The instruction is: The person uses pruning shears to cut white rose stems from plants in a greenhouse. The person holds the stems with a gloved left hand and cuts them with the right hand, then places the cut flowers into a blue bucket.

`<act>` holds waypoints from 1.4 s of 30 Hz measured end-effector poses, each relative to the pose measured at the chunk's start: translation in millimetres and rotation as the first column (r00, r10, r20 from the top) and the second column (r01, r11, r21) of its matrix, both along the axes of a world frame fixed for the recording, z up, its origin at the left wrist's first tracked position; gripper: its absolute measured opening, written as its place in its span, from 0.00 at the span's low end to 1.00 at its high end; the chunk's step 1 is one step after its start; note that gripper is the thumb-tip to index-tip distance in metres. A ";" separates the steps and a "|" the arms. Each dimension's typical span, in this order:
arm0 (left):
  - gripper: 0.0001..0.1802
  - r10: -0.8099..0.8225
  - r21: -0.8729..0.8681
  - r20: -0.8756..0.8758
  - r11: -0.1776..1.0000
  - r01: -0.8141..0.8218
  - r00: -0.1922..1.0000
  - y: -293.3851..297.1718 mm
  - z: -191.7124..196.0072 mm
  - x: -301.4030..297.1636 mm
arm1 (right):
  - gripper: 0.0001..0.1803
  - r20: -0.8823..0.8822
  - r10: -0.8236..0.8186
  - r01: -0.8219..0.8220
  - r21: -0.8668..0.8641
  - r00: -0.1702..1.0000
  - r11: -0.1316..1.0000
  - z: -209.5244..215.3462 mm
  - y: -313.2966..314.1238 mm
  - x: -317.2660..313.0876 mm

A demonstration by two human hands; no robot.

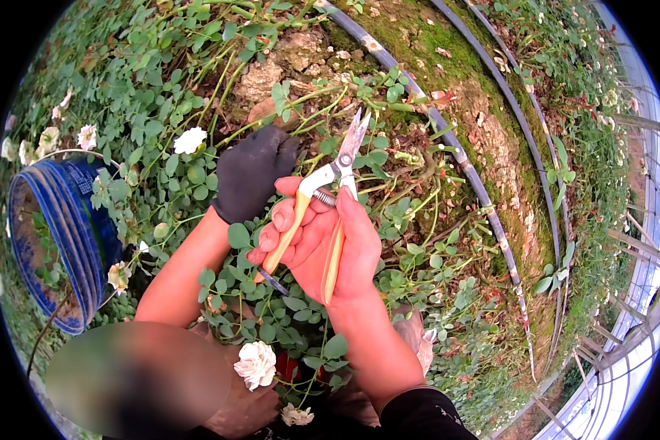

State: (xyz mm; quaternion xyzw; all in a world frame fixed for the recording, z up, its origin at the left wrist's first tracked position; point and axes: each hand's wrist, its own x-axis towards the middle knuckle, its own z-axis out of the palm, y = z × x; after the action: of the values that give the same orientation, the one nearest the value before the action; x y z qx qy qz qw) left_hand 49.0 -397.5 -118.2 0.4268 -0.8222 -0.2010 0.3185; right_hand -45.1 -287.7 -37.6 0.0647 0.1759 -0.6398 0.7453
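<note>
My left hand [255,173], in a black glove, is closed like a fist low among the rose stems [317,116]. Its fingers hide whatever is in them. Bare, my right hand [337,242] grips a pair of pruning shears [317,180] with yellow-orange handles, palm turned up. The shears' blades [353,139] point away from me, slightly parted at the tips, just right of the glove and over leaves and stems. A coil spring shows between the handles. Cut stem stubs [418,158] stand to the right of the blades.
A blue ribbed bucket [88,242] lies tilted at the left. Dark hoses [484,194] run along the mossy soil bank [506,147] to the right. White roses [257,364] bloom near my body and at the left. Leafy rose bushes [147,95] crowd both sides.
</note>
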 end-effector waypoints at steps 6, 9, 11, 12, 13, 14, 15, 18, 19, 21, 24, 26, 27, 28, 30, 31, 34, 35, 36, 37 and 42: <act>0.09 0.007 0.056 -0.012 0.998 -0.006 1.000 1.3 6.8 -0.2 | 0.34 -0.183 -0.001 0.032 0.168 0.983 0.985 -1.0 -11.6 -12.3; 0.09 0.029 -0.015 0.018 0.999 -0.029 0.999 -1.7 -2.2 -1.3 | 0.33 -0.197 0.098 -0.061 0.186 0.975 0.981 2.9 -10.0 -26.1; 0.09 0.033 -0.020 0.004 0.999 -0.033 0.999 -0.1 -2.4 -2.3 | 0.33 -0.246 0.152 -0.096 0.228 0.957 0.969 0.7 -9.9 -29.1; 0.09 0.040 -0.002 0.006 0.999 -0.040 0.999 0.5 -3.7 -1.4 | 0.34 -0.268 0.179 -0.113 0.246 0.947 0.963 -0.5 -11.1 -29.6; 0.09 0.046 0.017 0.008 0.999 -0.047 0.999 0.7 -4.1 -0.4 | 0.34 -0.272 0.188 -0.121 0.246 0.944 0.962 -0.8 -13.2 -32.2; 0.10 0.038 0.002 0.003 0.999 -0.038 0.999 -0.4 -3.6 0.2 | 0.34 -0.276 0.197 -0.129 0.247 0.941 0.961 -0.8 -15.5 -36.4; 0.10 0.031 -0.009 0.000 0.999 -0.031 1.000 -0.7 -4.7 0.7 | 0.34 -0.277 0.209 -0.139 0.251 0.938 0.958 -1.7 -15.8 -39.5; 0.10 0.034 -0.042 0.016 0.999 -0.034 0.999 -1.9 -7.8 1.1 | 0.32 -0.273 0.230 -0.166 0.239 0.934 0.957 -2.8 -15.6 -45.6; 0.10 0.039 -0.054 0.023 0.998 -0.038 0.999 -1.6 -8.2 1.0 | 0.31 -0.244 0.224 -0.172 0.216 0.943 0.961 -3.1 -15.5 -46.7; 0.06 0.045 0.023 0.058 0.999 -0.046 0.997 0.8 -6.9 1.8 | 0.30 -0.242 0.177 -0.123 0.220 0.954 0.968 -6.5 -14.8 -42.2; 0.10 0.050 -0.052 -0.011 0.997 -0.050 0.999 0.0 -8.7 -3.0 | 0.29 -0.190 0.034 -0.031 0.018 0.981 0.999 -23.6 -12.8 -36.4; 0.10 0.069 -0.069 -0.005 0.995 -0.069 0.998 -0.3 -10.5 -2.3 | 0.30 -0.399 0.011 -0.016 -0.008 0.917 1.000 -8.2 0.5 -32.5; 0.10 0.067 -0.062 0.002 0.996 -0.067 0.998 -0.5 -10.1 -2.3 | 0.30 -0.496 -0.003 -0.008 -0.021 0.868 1.000 2.1 9.0 -29.7; 0.10 0.072 -0.053 0.010 0.996 -0.071 0.997 -0.3 -9.8 -0.9 | 0.31 -0.475 -0.049 0.028 -0.051 0.879 0.998 9.1 18.5 -36.5; 0.10 0.070 -0.041 -0.028 0.997 -0.071 0.997 0.5 -6.7 -0.9 | 0.31 -0.570 -0.203 0.076 -0.239 0.797 0.968 33.8 43.6 -69.3; 0.10 0.067 -0.035 -0.032 0.997 -0.068 0.997 0.1 -6.0 -0.4 | 0.31 -0.659 -0.250 0.145 -0.210 0.709 0.967 52.7 47.4 -89.5; 0.11 0.069 0.005 -0.029 0.998 -0.068 0.997 0.0 -5.7 2.9 | 0.23 -0.952 0.292 0.237 0.265 -0.087 0.935 93.7 31.8 -167.0; 0.11 0.057 -0.008 -0.039 0.998 -0.058 0.998 -0.2 -5.4 0.9 | 0.20 -0.705 0.507 0.221 0.462 -0.496 0.859 100.8 18.7 -188.9; 0.11 0.047 -0.021 -0.042 0.999 -0.048 0.998 -0.9 -6.5 -0.3 | 0.19 -0.270 0.484 0.299 0.517 -0.833 0.802 98.5 0.2 -193.9; 0.11 0.039 -0.033 -0.047 0.999 -0.041 0.998 -0.6 -7.0 -0.8 | 0.21 -0.109 0.381 0.282 0.494 -0.918 0.822 87.4 -9.7 -204.3; 0.08 0.032 0.022 0.012 0.999 -0.032 0.999 -0.5 -4.7 0.4 | 0.22 -0.071 0.009 -0.030 0.525 -0.997 0.851 58.6 -51.5 -216.6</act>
State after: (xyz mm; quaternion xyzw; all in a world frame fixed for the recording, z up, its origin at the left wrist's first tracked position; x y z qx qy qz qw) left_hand 49.4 -397.9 -122.9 0.4446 -0.8149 -0.2024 0.3120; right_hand -261.7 -339.2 21.0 -0.6648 0.7369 0.1178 0.0326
